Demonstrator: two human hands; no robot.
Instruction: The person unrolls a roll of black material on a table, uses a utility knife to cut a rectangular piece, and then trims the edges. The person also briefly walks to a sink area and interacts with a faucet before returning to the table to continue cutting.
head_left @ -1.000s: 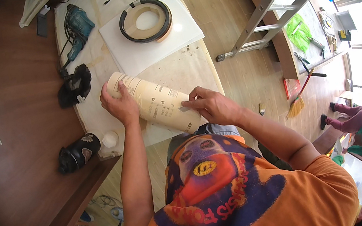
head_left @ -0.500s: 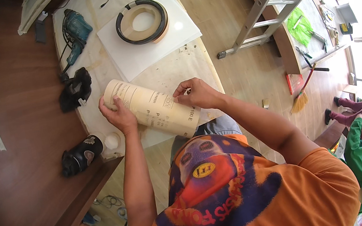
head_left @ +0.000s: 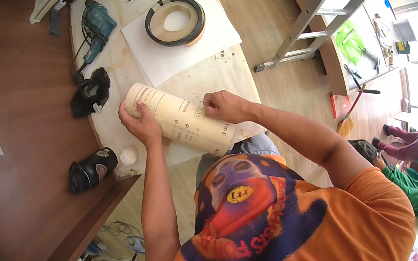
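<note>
A cream-coloured roll of sandpaper [head_left: 177, 119] with dark print on its backing lies slanted across the near part of the covered table. My left hand [head_left: 141, 122] grips the roll's left end, with the thumb on top and the fingers around its side. Over the right part of the roll, my right hand [head_left: 224, 107] is closed in a pinch. A thin sliver shows at its fingertips, too small to name. Beyond the roll, a black ring and a beige ring [head_left: 175, 21] lie stacked on white sheets [head_left: 140, 59].
A teal power drill [head_left: 98, 22], a black cloth-like item [head_left: 91, 92] and a black cylindrical container [head_left: 92, 169] line the left side by a brown wooden panel [head_left: 24, 105]. An aluminium ladder [head_left: 305, 14], a broom [head_left: 346, 125] and a person in green [head_left: 414, 180] are to the right.
My right hand has closed more tightly and sits slightly farther right over the roll. My left hand keeps its hold. The view has shifted slightly, and a dark object now shows near the person in green.
</note>
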